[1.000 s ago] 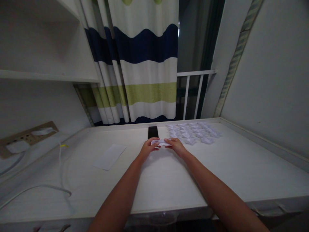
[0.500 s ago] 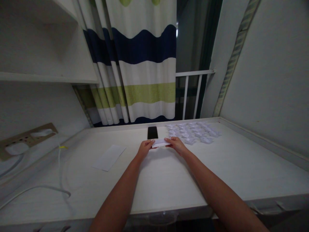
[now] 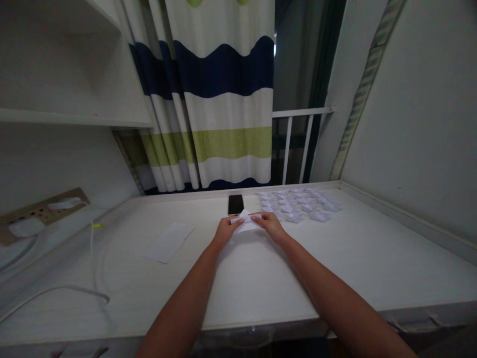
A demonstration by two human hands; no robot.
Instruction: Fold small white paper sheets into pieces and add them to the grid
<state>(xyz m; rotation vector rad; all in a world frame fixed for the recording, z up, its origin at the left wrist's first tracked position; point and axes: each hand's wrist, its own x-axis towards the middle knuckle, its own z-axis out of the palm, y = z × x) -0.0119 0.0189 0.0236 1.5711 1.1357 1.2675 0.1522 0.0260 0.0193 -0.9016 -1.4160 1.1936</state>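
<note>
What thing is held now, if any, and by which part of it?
A folded white paper: the left grip holds its left side, the right grip its right side.

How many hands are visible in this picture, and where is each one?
2: the left hand holds the left side of the folded white paper, and the right hand its right side. No other hand shows.

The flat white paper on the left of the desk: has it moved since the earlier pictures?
No; judged against the desk's back rim, the flat white paper shows no shift either way.
</note>
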